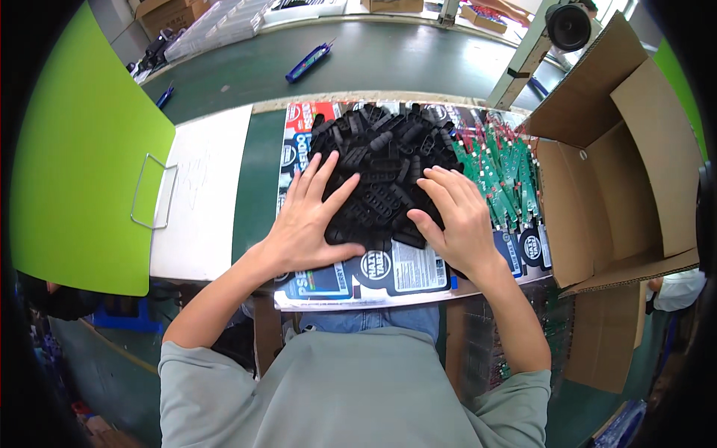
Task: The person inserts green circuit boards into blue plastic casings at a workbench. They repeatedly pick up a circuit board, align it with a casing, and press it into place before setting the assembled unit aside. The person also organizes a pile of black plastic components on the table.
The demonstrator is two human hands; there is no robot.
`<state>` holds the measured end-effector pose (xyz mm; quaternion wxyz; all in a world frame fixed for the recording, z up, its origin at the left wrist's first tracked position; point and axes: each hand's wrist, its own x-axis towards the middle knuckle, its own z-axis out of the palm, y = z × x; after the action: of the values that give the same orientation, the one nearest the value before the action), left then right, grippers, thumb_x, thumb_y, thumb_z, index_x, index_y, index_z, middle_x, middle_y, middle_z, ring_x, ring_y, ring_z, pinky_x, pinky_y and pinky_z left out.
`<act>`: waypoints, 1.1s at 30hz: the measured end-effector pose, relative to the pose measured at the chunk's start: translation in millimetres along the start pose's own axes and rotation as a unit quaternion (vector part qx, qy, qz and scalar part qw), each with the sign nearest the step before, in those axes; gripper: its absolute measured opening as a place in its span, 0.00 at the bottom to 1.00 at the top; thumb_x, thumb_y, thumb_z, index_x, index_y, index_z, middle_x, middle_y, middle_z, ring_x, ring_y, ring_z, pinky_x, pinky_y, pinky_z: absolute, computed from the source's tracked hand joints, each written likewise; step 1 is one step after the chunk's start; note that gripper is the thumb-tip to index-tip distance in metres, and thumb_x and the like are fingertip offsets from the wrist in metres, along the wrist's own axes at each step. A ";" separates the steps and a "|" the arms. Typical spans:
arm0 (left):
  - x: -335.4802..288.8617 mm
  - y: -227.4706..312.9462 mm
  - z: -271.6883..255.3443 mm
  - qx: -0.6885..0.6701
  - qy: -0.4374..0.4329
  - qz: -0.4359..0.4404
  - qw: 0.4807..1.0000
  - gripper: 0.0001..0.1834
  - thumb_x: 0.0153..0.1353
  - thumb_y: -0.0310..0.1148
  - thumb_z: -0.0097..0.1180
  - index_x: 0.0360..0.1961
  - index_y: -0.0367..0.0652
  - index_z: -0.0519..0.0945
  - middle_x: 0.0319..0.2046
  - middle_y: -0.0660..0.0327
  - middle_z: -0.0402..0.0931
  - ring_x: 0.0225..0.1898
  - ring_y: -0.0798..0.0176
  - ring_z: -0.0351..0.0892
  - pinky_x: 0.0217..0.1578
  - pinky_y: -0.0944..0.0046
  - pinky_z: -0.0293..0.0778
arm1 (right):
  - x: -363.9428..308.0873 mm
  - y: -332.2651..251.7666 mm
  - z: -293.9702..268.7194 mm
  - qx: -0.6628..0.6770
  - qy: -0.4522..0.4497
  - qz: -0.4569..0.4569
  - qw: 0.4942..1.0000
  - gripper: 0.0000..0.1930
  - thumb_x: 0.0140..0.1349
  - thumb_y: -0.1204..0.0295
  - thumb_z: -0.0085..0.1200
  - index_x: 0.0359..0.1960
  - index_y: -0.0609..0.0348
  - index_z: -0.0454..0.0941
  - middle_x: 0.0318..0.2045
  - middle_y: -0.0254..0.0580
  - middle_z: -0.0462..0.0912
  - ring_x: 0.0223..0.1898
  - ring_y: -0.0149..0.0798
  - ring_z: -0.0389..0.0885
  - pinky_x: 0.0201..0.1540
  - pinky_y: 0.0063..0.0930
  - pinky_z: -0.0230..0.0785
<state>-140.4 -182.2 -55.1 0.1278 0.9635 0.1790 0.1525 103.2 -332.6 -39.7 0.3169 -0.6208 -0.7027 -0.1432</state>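
A heap of small black plastic housings point(385, 168) lies on a colourful printed sheet point(317, 287) in front of me. My left hand point(302, 220) rests at the heap's left side, fingers spread wide and thumb stretched along the near edge. On the right side of the heap is my right hand point(459, 220), its fingers lightly bent and thumb apart, with nothing seen in its grasp. Both hands touch or nearly touch the outer housings. Just right of the heap lies a pile of narrow green circuit boards point(508, 175) with thin red wires.
An open cardboard box point(612, 201) stands at the right. To the left are a white board point(202, 201), a wire stand point(153, 190) and a bright green panel point(82, 164). A blue electric screwdriver point(308, 63) lies on the dark green belt point(403, 63) behind. Another person's arm point(509, 10) shows at the back.
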 end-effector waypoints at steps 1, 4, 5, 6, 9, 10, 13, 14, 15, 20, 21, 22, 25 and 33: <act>1.1 -0.1 0.0 0.001 0.015 0.010 1.000 0.57 0.46 0.55 0.75 0.76 0.48 0.63 0.78 0.39 0.44 0.79 0.31 0.40 0.74 0.35 0.47 | -2.0 -2.6 -2.6 -0.011 -0.004 -0.015 1.000 0.24 0.60 0.58 0.68 0.50 0.65 0.82 0.53 0.54 0.83 0.58 0.56 0.80 0.64 0.51 0.69; -1.7 -0.5 7.1 -0.004 0.053 0.025 0.998 0.55 0.47 0.52 0.75 0.75 0.47 0.65 0.77 0.40 0.47 0.78 0.31 0.45 0.74 0.36 0.50 | -19.5 -11.3 -8.5 -0.028 -0.053 -0.021 0.998 0.32 0.55 0.56 0.71 0.56 0.65 0.80 0.59 0.55 0.79 0.64 0.58 0.75 0.68 0.55 0.63; -2.1 -0.5 8.8 0.002 0.056 0.024 0.998 0.54 0.47 0.52 0.75 0.74 0.47 0.66 0.77 0.41 0.48 0.78 0.31 0.46 0.73 0.37 0.51 | -23.0 -12.0 -6.9 -0.034 -0.069 -0.023 0.997 0.34 0.53 0.56 0.72 0.58 0.64 0.79 0.60 0.56 0.78 0.66 0.58 0.73 0.69 0.56 0.62; -2.1 -0.6 10.7 0.000 0.060 0.024 0.998 0.54 0.47 0.52 0.75 0.74 0.47 0.66 0.77 0.41 0.48 0.77 0.31 0.46 0.73 0.37 0.52 | -28.1 -10.3 -1.6 -0.035 -0.072 -0.020 0.997 0.35 0.53 0.58 0.72 0.60 0.64 0.77 0.61 0.56 0.77 0.67 0.58 0.72 0.70 0.55 0.61; -5.3 -3.2 16.7 0.000 0.071 0.022 0.997 0.52 0.49 0.52 0.74 0.74 0.48 0.66 0.77 0.41 0.48 0.77 0.33 0.47 0.73 0.37 0.53 | -32.0 -10.5 7.1 -0.031 -0.057 0.004 0.998 0.34 0.53 0.64 0.72 0.61 0.66 0.76 0.61 0.56 0.77 0.66 0.59 0.73 0.69 0.54 0.62; -7.2 -4.0 18.3 0.001 0.074 0.022 0.997 0.52 0.49 0.52 0.73 0.74 0.48 0.67 0.77 0.41 0.49 0.77 0.33 0.47 0.73 0.37 0.53 | -32.4 -11.9 7.9 -0.030 -0.057 0.005 0.998 0.32 0.54 0.66 0.71 0.60 0.66 0.76 0.61 0.56 0.77 0.66 0.59 0.73 0.68 0.52 0.64; -9.4 -4.5 19.8 0.015 0.086 0.027 0.996 0.50 0.52 0.55 0.72 0.74 0.47 0.67 0.77 0.41 0.49 0.77 0.34 0.48 0.73 0.37 0.53 | -34.7 -11.7 10.3 -0.024 -0.041 0.006 0.999 0.31 0.55 0.66 0.71 0.59 0.66 0.77 0.61 0.56 0.77 0.65 0.59 0.73 0.68 0.51 0.64; -9.1 -5.6 19.9 0.021 0.090 0.029 0.995 0.50 0.52 0.55 0.71 0.74 0.47 0.67 0.77 0.41 0.49 0.77 0.34 0.48 0.73 0.37 0.53 | -33.5 -12.1 11.0 -0.026 -0.035 0.004 0.999 0.30 0.55 0.66 0.71 0.58 0.67 0.77 0.61 0.55 0.78 0.66 0.59 0.73 0.67 0.50 0.65; -9.2 -6.2 20.5 0.027 0.093 0.030 0.995 0.50 0.53 0.56 0.71 0.74 0.46 0.67 0.77 0.42 0.49 0.77 0.34 0.48 0.73 0.37 0.53 | -34.3 -11.4 11.6 -0.032 -0.031 0.003 0.999 0.30 0.55 0.66 0.71 0.58 0.66 0.77 0.61 0.55 0.78 0.66 0.59 0.73 0.67 0.50 0.65; -10.1 -10.4 24.7 0.033 0.122 0.044 0.991 0.48 0.56 0.59 0.69 0.73 0.46 0.68 0.76 0.41 0.51 0.77 0.34 0.49 0.74 0.39 0.54 | -34.6 -11.9 11.7 -0.027 -0.018 0.011 0.999 0.26 0.57 0.68 0.67 0.57 0.65 0.78 0.61 0.55 0.78 0.65 0.58 0.74 0.67 0.49 0.65; -9.8 -10.7 25.6 0.033 0.125 0.047 0.990 0.48 0.56 0.60 0.68 0.73 0.46 0.68 0.76 0.41 0.51 0.77 0.34 0.49 0.74 0.39 0.54 | -35.8 -11.4 10.3 -0.028 -0.020 0.017 0.999 0.25 0.58 0.70 0.65 0.57 0.65 0.78 0.61 0.55 0.78 0.65 0.57 0.74 0.67 0.48 0.65; -9.5 -10.8 26.4 0.033 0.129 0.049 0.990 0.48 0.56 0.60 0.68 0.73 0.46 0.68 0.76 0.41 0.51 0.77 0.34 0.49 0.74 0.39 0.54 | -37.0 -10.3 8.7 -0.028 -0.021 0.021 0.999 0.24 0.58 0.71 0.63 0.57 0.65 0.78 0.61 0.55 0.78 0.65 0.57 0.74 0.68 0.48 0.65; -11.8 -11.2 28.6 0.031 0.136 0.053 0.989 0.48 0.58 0.62 0.66 0.72 0.44 0.68 0.75 0.39 0.53 0.76 0.33 0.51 0.74 0.39 0.54 | -38.4 -11.8 13.0 -0.019 -0.013 0.031 0.999 0.20 0.60 0.78 0.56 0.56 0.65 0.79 0.61 0.55 0.78 0.65 0.57 0.75 0.67 0.47 0.66; -6.6 -5.8 20.4 0.003 0.122 0.071 0.990 0.47 0.55 0.53 0.71 0.71 0.40 0.69 0.75 0.39 0.53 0.76 0.33 0.52 0.74 0.42 0.53 | -39.6 -11.1 9.8 -0.018 0.029 0.024 0.999 0.18 0.60 0.79 0.61 0.53 0.63 0.80 0.58 0.54 0.80 0.60 0.56 0.78 0.63 0.46 0.71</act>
<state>-141.2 -183.4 -77.3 0.0912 0.9484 0.1249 0.2768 91.0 -359.8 -69.7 0.3290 -0.6388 -0.6753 -0.1665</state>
